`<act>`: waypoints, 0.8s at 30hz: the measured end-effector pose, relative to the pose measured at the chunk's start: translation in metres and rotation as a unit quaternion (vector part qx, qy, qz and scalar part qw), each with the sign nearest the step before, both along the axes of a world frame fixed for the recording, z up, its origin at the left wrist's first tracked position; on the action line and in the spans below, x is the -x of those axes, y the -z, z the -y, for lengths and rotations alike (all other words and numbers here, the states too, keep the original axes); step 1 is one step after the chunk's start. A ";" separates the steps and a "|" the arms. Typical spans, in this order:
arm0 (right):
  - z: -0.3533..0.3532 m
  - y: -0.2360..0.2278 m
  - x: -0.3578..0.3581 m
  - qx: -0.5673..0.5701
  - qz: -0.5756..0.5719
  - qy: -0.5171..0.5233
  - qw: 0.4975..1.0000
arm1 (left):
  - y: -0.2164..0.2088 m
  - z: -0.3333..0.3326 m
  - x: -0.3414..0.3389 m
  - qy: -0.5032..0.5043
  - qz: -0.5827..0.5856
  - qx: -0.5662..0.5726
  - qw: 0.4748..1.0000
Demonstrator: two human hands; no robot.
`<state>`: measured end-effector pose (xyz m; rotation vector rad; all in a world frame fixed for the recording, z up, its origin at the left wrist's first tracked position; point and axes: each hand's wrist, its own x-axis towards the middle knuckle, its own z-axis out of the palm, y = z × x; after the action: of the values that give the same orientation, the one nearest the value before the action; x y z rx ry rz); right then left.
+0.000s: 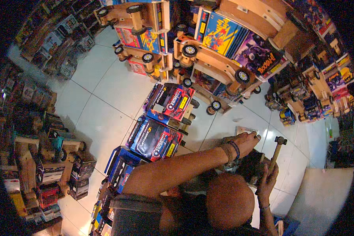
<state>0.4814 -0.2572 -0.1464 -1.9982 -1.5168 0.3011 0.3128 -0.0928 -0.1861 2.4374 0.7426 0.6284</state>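
Wood-handled, the hammer (pixel 277 153) stood clamped in the fingers of the right hand (pixel 266 181), while left of it the left hand (pixel 244 144) had its fingers together, on what was unclear, apparently readying a blow that wanted steady aim.

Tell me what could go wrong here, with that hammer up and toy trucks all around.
The right hand holds the hammer near the left hand, so a stray swing might catch its fingers. The left forearm passes close to the row of toy trucks and could nudge them. The stacked wheeled trucks might shift if bumped.
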 end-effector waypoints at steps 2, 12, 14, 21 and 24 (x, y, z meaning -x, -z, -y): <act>-0.009 0.001 0.008 -0.019 0.008 -0.015 1.000 | -0.002 -0.007 0.009 -0.007 -0.034 0.006 0.999; -0.065 -0.025 0.050 0.038 -0.089 -0.093 0.991 | -0.071 -0.028 0.105 -0.078 0.072 0.075 0.992; -0.080 -0.030 0.058 0.056 -0.099 -0.116 0.987 | -0.097 -0.032 0.141 -0.139 0.165 0.117 0.969; -0.126 -0.029 0.109 0.077 -0.220 -0.210 0.950 | -0.159 -0.051 0.288 -0.244 0.224 0.376 0.865; -0.136 -0.032 0.131 0.142 -0.260 -0.224 0.929 | -0.153 -0.055 0.312 -0.260 0.214 0.397 0.854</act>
<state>0.3505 -0.1216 -0.1141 -1.5559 -1.6096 1.1975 0.0006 -0.0380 -0.0332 1.2757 1.1818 0.8154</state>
